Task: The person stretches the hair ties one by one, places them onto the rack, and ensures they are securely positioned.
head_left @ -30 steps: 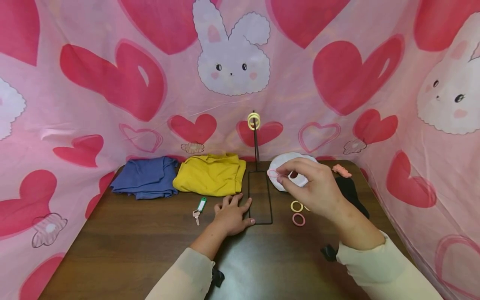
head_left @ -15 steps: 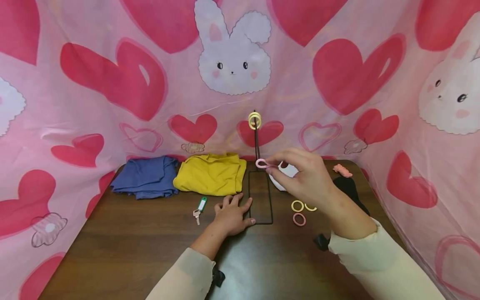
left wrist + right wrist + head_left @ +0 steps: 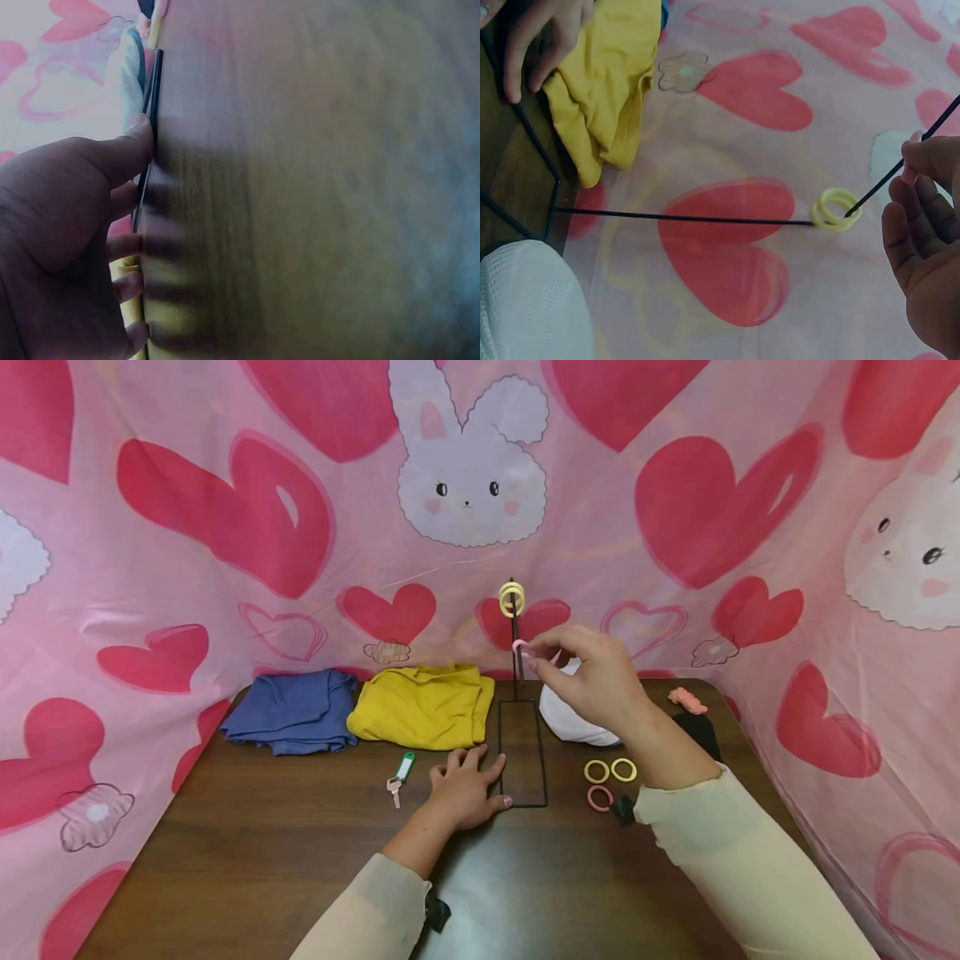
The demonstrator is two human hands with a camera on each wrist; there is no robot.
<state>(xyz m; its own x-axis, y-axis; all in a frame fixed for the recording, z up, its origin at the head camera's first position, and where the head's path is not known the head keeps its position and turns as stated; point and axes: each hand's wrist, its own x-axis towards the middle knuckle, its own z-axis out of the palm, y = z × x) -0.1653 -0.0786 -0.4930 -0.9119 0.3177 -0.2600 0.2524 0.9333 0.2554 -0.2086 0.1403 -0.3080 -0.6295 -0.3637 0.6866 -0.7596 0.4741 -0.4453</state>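
Note:
My right hand [image 3: 596,681] pinches a small pink ring [image 3: 519,645] between thumb and fingertips. It is in front of the upright of a black wire stand [image 3: 545,777] in the head view. In the right wrist view, the pink ring [image 3: 911,161] is at the stand's protruding rod [image 3: 885,178]; whether the rod passes through it I cannot tell. Yellow rings [image 3: 823,206] hang where that rod meets the upright. My left hand [image 3: 465,789] rests with spread fingers on the left side of the stand's rectangular base, its thumb on the frame in the left wrist view.
Two yellow rings [image 3: 624,779] and a darker pink ring [image 3: 600,809] lie on the table [image 3: 300,877]. Behind are folded blue cloth [image 3: 288,714], yellow cloth [image 3: 420,710] and a white mesh item [image 3: 577,722]. A key [image 3: 394,789] with green tag lies left; a coral-coloured item [image 3: 687,700] lies right.
My right hand has moved left and upward in the head view, carrying the pink ring from before the white item to the stand's rod. The left hand stays on the base.

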